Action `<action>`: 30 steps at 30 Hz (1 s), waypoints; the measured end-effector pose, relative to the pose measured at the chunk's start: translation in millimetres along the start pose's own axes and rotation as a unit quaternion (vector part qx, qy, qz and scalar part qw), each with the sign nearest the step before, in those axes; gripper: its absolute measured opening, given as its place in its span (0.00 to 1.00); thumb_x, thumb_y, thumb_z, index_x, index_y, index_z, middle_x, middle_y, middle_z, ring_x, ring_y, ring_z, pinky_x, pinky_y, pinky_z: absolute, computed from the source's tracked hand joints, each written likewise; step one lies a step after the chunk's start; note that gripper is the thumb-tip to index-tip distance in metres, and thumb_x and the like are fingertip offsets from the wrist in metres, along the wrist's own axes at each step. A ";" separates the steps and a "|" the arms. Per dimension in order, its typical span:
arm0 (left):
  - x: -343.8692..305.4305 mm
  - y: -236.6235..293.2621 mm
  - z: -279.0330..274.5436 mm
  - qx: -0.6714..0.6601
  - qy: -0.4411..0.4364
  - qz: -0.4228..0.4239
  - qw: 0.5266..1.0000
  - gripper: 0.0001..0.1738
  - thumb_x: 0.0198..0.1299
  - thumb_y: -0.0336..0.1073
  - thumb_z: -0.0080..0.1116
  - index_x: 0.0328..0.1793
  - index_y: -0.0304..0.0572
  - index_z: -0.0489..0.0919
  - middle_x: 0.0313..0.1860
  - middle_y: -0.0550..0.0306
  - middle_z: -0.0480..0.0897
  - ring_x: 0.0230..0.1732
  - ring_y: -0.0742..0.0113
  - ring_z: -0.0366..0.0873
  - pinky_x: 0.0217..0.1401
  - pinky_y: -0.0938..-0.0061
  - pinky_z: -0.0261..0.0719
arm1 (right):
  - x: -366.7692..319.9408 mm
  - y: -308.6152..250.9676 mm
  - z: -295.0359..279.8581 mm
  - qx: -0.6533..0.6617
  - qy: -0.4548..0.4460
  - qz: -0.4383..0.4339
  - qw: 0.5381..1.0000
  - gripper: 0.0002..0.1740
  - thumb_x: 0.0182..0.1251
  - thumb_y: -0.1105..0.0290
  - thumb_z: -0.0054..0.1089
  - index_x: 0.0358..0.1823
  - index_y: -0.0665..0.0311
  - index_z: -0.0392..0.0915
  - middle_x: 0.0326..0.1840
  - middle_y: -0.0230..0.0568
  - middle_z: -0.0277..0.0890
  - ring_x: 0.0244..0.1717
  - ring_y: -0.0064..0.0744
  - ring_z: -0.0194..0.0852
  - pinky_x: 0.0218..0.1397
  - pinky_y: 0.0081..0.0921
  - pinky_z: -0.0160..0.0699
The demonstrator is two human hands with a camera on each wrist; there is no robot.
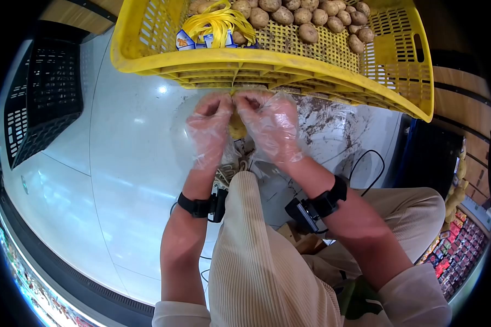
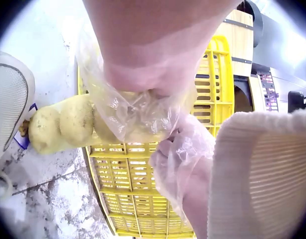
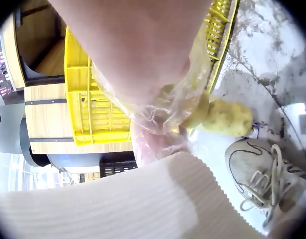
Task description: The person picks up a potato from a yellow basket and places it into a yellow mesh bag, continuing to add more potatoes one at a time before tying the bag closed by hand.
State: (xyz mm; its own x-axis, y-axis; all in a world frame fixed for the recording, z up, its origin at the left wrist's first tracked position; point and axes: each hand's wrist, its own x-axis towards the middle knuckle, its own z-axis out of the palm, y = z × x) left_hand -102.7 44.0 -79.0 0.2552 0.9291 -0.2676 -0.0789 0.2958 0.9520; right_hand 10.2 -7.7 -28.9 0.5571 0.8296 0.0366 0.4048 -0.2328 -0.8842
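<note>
Landmark: large yellow perforated plastic crate.

- Left of the crate, well apart: black slatted plastic crate, on the pale glossy floor.
- Within the crate, toward its left side: bundle of flat yellow mesh nets with blue-and-white labels, laid over some potatoes.
- At the crate's near side, left: left hand, covered by a loose clear plastic glove. Fingers curled, the upper part of the net apparently pinched; exact grip veiled by glove film.
- Between the hands, just before the crate's near wall: long yellow mesh net filled with potatoes, its filled part below the hands, a blue-edged label at its lower end. Whether weight is borne by the floor cannot be told.
- At the crate's near side, right: right hand, gloved likewise, fingers curled on the same upper part, close beside the left.
- Within the crate, toward the right: loose brown potatoes.

Judged step: the net's neck being closed. Best done with the neck gathered tightly just above the top potato, one hand kept as anchor, and loose glove film kept out of any twist or knot; the mesh should be drawn evenly, lest strands be torn.
</note>
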 end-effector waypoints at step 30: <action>-5.3 -5.0 -3.6 0.012 -0.012 0.027 0.999 0.07 0.61 0.27 0.66 0.40 0.27 0.84 0.43 0.54 0.85 0.46 0.71 0.79 0.55 0.75 0.77 | 14.6 5.4 -14.0 -0.110 -0.106 -0.075 0.985 0.05 0.58 0.73 0.64 0.33 0.65 0.78 0.27 0.54 0.79 0.32 0.55 0.81 0.36 0.42 0.80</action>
State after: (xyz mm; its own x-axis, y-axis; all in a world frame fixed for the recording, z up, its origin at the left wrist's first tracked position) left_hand -107.1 38.4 -82.9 0.2744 0.9380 -0.2116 -0.0701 0.2390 0.9685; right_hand 30.7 -4.0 -26.6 0.3241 0.9452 0.0397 0.6319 -0.1850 -0.7527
